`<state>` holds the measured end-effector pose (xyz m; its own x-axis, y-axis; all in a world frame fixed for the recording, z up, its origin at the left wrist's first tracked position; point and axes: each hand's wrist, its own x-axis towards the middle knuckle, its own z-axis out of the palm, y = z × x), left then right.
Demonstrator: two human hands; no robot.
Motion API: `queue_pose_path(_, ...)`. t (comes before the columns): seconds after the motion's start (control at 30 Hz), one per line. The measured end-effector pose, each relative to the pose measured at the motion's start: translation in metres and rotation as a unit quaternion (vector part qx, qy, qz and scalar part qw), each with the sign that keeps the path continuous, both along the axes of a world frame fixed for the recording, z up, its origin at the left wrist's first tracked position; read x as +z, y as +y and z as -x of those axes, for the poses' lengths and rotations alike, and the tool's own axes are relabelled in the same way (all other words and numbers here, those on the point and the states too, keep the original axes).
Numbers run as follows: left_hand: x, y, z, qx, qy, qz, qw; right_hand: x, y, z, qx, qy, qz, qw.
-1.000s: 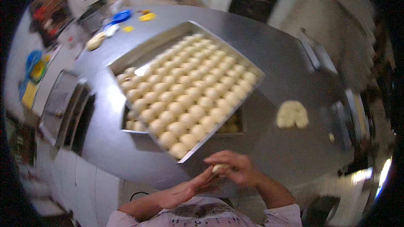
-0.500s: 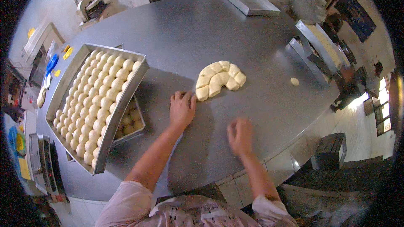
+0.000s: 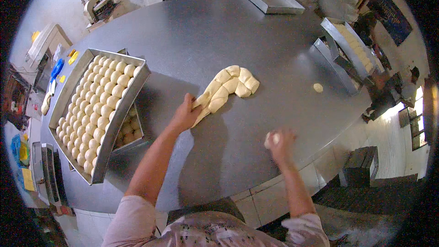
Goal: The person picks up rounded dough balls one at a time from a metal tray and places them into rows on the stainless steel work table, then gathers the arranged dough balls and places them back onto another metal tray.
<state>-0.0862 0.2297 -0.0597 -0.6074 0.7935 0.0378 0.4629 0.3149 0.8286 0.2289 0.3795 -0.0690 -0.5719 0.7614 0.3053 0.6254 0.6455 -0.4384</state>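
Observation:
A curved strip of pale dough (image 3: 231, 82), scored into several chunks, lies mid-table. My left hand (image 3: 185, 115) is closed on its near-left end, and the dough there is stretched into a thin tail. Lower right, my right hand (image 3: 283, 144) is curled over a small dough ball (image 3: 270, 140) at the tabletop; its fingers are slightly smeared by motion. To the left, a tilted metal tray (image 3: 120, 130) carries rows of round dough balls (image 3: 98, 110). Under it sits another tray of dough balls (image 3: 130, 132), partly hidden.
The grey metal table (image 3: 192, 32) stretches beneath everything. A lone dough piece (image 3: 318, 88) lies at right, near stacked trays (image 3: 331, 61). A shallow tray (image 3: 270, 0) stands at the far edge. Blue and yellow items (image 3: 57, 68) lie at far left.
My left hand has taken hold of the dough strip's near end and drawn it toward me, stretching it. My right hand has moved right, and a dough ball now shows under it.

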Motion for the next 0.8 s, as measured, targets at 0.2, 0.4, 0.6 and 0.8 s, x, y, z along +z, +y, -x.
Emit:
queue_pose_path(0.2,0.038,-0.094,-0.027,0.0,-0.014,0.105,0.994,0.015,-0.016,0.065,0.082,0.022,-0.042,0.996)
queue_pose_path(0.4,0.078,-0.191,-0.047,0.041,-0.122,0.086,0.988,-0.001,0.059,0.023,-0.095,0.003,-0.092,0.991)
queue_pose_path(0.6,0.125,-0.269,-0.074,0.149,-0.46,-0.241,0.841,0.017,-0.034,0.021,-0.027,0.038,0.062,0.997)
queue_pose_path(0.8,0.128,-0.36,-0.058,0.201,-0.49,-0.397,0.75,0.128,-0.031,0.105,0.154,0.363,0.488,0.779)
